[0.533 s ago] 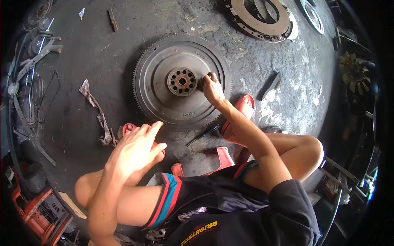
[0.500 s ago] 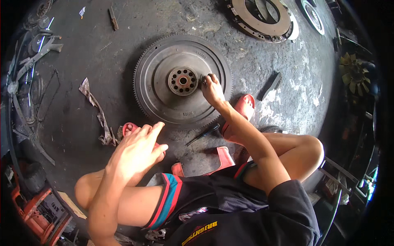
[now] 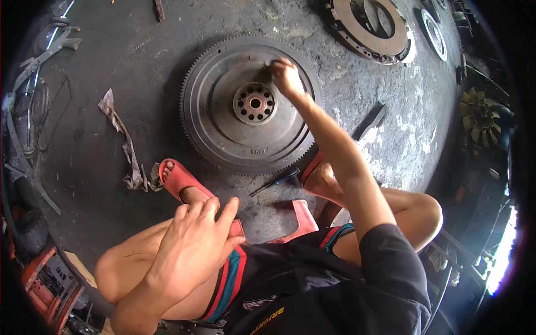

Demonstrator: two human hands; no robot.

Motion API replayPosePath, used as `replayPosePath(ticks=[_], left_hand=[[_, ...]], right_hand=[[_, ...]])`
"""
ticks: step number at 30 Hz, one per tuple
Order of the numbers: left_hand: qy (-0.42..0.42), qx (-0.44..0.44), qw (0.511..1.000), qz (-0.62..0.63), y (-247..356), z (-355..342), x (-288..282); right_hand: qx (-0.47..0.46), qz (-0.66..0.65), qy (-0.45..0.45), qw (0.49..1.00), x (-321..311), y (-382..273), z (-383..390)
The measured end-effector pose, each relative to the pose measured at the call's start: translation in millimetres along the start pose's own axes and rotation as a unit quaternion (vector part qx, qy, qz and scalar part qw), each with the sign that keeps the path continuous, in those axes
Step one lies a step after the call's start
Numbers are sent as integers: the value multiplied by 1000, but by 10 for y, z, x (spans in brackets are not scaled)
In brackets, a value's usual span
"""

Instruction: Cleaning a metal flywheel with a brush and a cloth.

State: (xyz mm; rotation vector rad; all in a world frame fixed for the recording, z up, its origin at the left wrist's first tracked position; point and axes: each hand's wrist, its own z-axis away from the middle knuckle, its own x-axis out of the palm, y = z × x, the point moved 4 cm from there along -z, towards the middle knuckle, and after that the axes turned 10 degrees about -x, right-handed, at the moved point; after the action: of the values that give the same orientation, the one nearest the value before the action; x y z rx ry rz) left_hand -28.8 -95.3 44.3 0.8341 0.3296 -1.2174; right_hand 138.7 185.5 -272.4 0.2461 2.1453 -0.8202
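A large toothed flywheel [image 3: 212, 134] lies flat on the grimy floor, with a ring of holes around its central hub [image 3: 254, 103]. My right hand [image 3: 286, 77] is over the upper part of the disc, just above the hub, fingers curled on something dark and blurred that I cannot make out. Low in the view, my left hand [image 3: 201, 234] hangs above my left leg and red sandal, fingers apart and holding nothing. A thin dark tool with a blue handle [image 3: 282, 180] lies below the disc, and a dark brush-like block [image 3: 373, 121] rests to its right.
A ringed clutch part [image 3: 368, 42] and a pale metal ring [image 3: 432, 36] lie at upper right. A crumpled rag [image 3: 120, 134] is left of the disc. Metal linkages [image 3: 28, 89] line the left edge, a red frame [image 3: 39, 273] sits lower left, and a fan [image 3: 480, 117] is at right.
My right hand has moved up the disc from right of the hub to above it. My left hand has dropped lower, away from the disc's edge. The view has shifted slightly.
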Motion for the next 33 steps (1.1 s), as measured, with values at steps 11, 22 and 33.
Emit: replayPosePath(ticks=[11, 22, 33], left_hand=[[-42, -6, 999, -30, 109, 104, -18], [-17, 21, 999, -20, 4, 9, -55], [-55, -34, 998, 21, -242, -80, -15]], right_hand=[[10, -4, -48, 999, -243, -255, 627], [141, -44, -78, 986, -789, -424, 1503], [675, 423, 102, 596, -2498, 1078, 3327]])
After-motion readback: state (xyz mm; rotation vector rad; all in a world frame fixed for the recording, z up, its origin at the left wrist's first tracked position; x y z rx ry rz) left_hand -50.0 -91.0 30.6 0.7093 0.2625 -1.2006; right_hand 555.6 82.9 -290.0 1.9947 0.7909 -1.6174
